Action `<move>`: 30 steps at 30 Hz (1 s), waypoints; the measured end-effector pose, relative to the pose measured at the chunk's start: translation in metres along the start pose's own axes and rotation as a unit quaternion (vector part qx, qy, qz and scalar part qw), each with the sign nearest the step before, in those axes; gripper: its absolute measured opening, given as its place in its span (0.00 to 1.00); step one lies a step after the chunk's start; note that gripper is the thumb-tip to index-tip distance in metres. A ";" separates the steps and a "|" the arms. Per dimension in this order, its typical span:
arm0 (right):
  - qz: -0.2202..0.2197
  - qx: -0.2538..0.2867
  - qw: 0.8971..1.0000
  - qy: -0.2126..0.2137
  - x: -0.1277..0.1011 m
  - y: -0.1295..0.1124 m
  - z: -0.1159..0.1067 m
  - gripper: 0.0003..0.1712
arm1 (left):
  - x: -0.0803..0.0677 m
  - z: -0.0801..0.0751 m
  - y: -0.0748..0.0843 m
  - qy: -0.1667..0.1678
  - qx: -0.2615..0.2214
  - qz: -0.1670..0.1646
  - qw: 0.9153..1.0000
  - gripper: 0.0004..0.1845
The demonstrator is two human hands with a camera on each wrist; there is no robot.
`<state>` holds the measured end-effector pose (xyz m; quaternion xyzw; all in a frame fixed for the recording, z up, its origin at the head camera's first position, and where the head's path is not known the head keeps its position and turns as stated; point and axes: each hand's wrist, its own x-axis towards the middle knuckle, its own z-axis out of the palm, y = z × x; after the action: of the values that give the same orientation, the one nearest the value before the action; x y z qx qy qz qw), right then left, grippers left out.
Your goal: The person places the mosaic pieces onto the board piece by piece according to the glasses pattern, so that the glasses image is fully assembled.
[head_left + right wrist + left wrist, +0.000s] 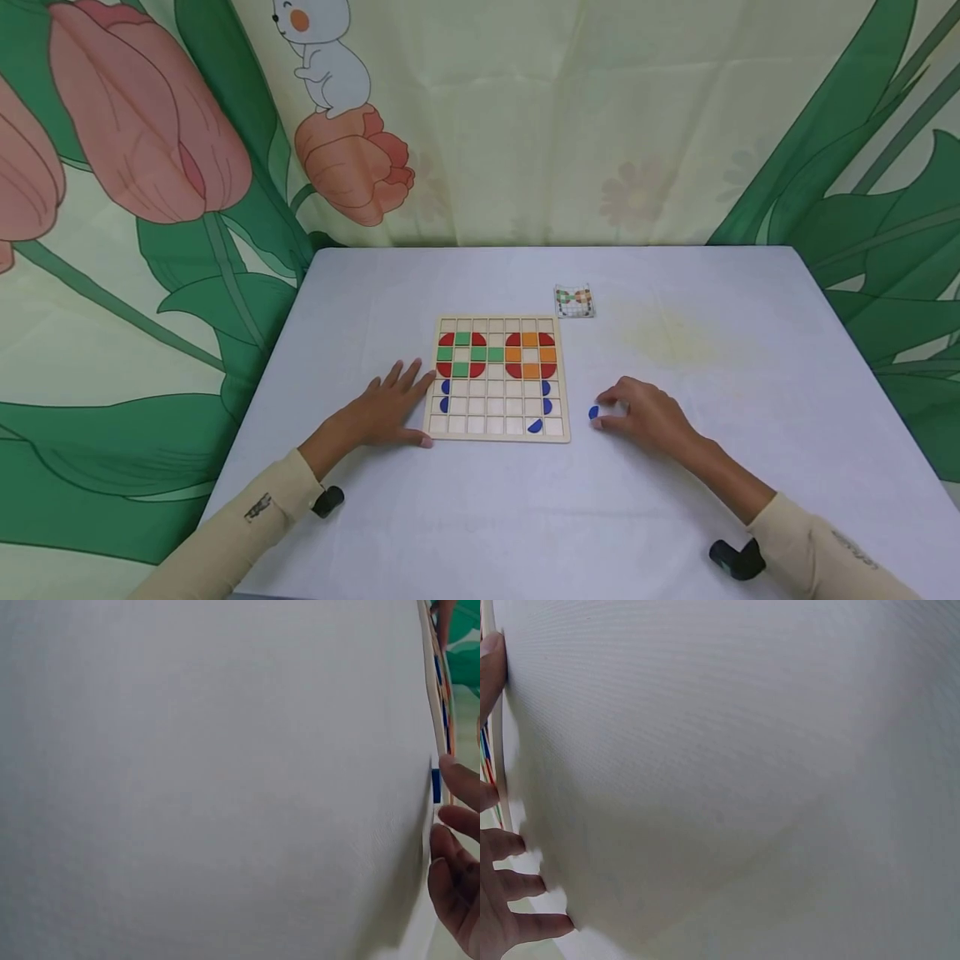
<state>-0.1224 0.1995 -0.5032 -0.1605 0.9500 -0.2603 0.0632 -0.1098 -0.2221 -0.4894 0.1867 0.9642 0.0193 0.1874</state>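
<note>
A wooden grid board (495,423) lies mid-table. Two ring patterns fill its upper part: red corner pieces with green squares (477,354) on the left, and red with orange squares (530,370) on the right. Blue rounded pieces (546,387) sit in cells lower down at both sides, and one blue piece (535,426) lies slanted near the bottom right. My left hand (386,408) has its fingers spread at the board's left edge, thumb by the lower corner. Right of the board, my right hand (648,417) pinches a small blue piece (593,412) between thumb and finger, also visible in the right wrist view.
A small pattern card (574,301) lies just beyond the board's upper right corner. White cloth (675,517) covers the table, with a faint yellowish patch at the right. Behind the table hangs a curtain (510,125) printed with tulips and leaves.
</note>
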 end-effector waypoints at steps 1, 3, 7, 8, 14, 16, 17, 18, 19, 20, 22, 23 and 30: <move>0.001 0.002 1.000 0.005 -0.001 -0.001 0.001 0.22 | 0.000 0.000 0.000 -0.001 0.001 -0.001 1.000 0.60; 0.003 0.007 1.000 0.013 -0.002 -0.002 0.004 0.20 | 0.001 0.000 -0.001 0.000 0.002 -0.001 1.000 0.60; 0.008 0.017 1.000 0.018 -0.004 -0.005 0.008 0.18 | 0.001 0.001 -0.001 -0.001 -0.001 -0.001 1.000 0.61; 0.009 0.020 1.000 0.016 -0.004 -0.005 0.008 0.17 | 0.001 0.001 -0.002 -0.001 -0.002 -0.002 1.000 0.61; 0.008 0.037 0.999 -0.008 -0.005 -0.009 0.013 0.16 | 0.001 0.002 -0.003 0.000 -0.004 -0.002 1.000 0.61; 0.003 0.041 0.999 -0.013 -0.005 -0.010 0.014 0.16 | 0.001 0.002 -0.003 0.001 -0.003 -0.002 1.000 0.61; 0.001 0.043 0.999 -0.015 -0.005 -0.011 0.015 0.15 | 0.001 0.001 -0.002 0.000 -0.004 -0.002 1.000 0.61; 0.000 0.045 0.999 -0.016 -0.006 -0.013 0.015 0.15 | 0.001 0.001 -0.002 -0.001 -0.004 -0.003 1.000 0.61; -0.003 0.044 0.999 -0.018 -0.006 -0.013 0.015 0.15 | 0.001 0.001 -0.002 -0.002 -0.004 -0.004 1.000 0.61; -0.006 0.043 0.999 -0.020 -0.006 -0.014 0.015 0.15 | 0.001 0.001 -0.002 -0.003 -0.005 -0.003 1.000 0.61; -0.016 0.035 0.999 -0.026 -0.005 -0.015 0.014 0.15 | 0.001 0.000 -0.001 -0.003 -0.006 -0.003 1.000 0.61; -0.022 0.030 0.999 -0.029 -0.005 -0.016 0.013 0.15 | 0.000 0.000 -0.001 -0.005 -0.005 -0.004 1.000 0.61; -0.065 0.038 0.995 -0.072 0.005 -0.017 0.002 0.16 | 0.000 -0.001 -0.001 -0.006 -0.004 -0.004 1.000 0.61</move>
<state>-0.1220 0.1828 -0.4959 -0.2377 0.9200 -0.2872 0.1205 -0.1100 -0.2228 -0.4882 0.1819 0.9637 0.0208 0.1942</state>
